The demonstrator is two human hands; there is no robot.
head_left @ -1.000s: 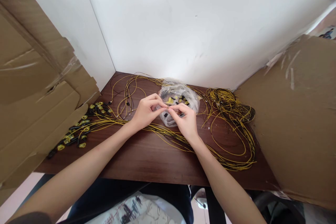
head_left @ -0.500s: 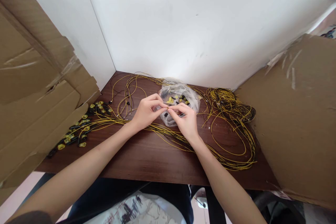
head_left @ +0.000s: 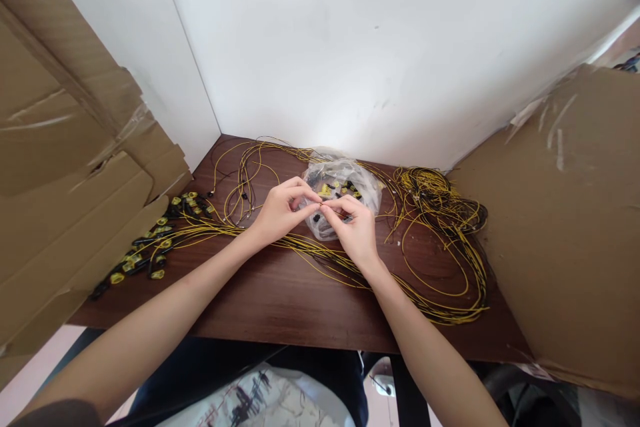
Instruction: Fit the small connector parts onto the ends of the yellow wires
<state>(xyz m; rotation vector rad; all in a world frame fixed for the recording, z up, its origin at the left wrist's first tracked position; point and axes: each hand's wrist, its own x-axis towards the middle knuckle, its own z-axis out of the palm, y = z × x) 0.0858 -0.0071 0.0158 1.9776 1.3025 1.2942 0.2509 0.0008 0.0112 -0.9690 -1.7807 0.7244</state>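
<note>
Between the two hands, right where the fingertips meet, sits a small black piece (head_left: 316, 216) on the end of a thin yellow wire, too small to make out clearly. The left hand (head_left: 280, 213) pinches narrowly with thumb and forefinger from one side, and the right hand (head_left: 353, 230) pinches from the other, its remaining fingers curled under; both are closed on that same small item, held raised just above the dark wooden table (head_left: 280, 300), apparently so that fine fingertip work can be done close to the eyes. Just behind the hands lies a crumpled clear plastic bag (head_left: 345, 183) with black and yellow bits inside, near enough to reach without moving the arms. Under and in front of the wrists runs a long bundle of yellow wires (head_left: 330, 263), spread flat across the table. To the left of the left hand lies a row of wires ending in black and yellow connectors (head_left: 150, 247), grouped together and well apart from a tangled coil of yellow wires (head_left: 440, 203) to the right of the right hand, which suggests two separate piles. Cardboard sheets (head_left: 70, 167) lean on the left side, and another cardboard sheet (head_left: 565, 227) stands on the right, closing the workspace against the white wall (head_left: 350, 47).
</note>
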